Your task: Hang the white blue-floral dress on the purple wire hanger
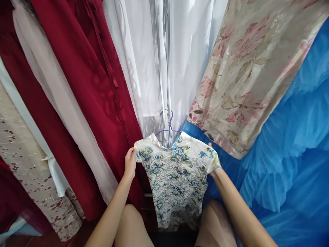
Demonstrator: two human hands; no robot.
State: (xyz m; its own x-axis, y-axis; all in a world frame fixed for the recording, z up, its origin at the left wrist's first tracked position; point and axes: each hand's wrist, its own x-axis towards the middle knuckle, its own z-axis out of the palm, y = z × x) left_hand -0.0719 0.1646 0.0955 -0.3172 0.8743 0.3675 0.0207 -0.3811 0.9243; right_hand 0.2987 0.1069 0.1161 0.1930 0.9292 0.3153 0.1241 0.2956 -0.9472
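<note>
A small short-sleeved dress (174, 175) in cream with a blue and green floral print hangs on a purple wire hanger (169, 125) in front of me. My left hand (130, 163) pinches the edge of its left sleeve. My right hand (214, 161) is mostly hidden behind the right sleeve, with only fingertips showing at the sleeve's edge, holding it. The dress is spread flat between both hands.
Hanging clothes surround me: a dark red robe (84, 85) and a pale pink garment (51, 89) on the left, white sheer fabric (144, 58) at the centre, a beige floral dress (246, 68) and blue tulle (295, 154) on the right. My knees show below.
</note>
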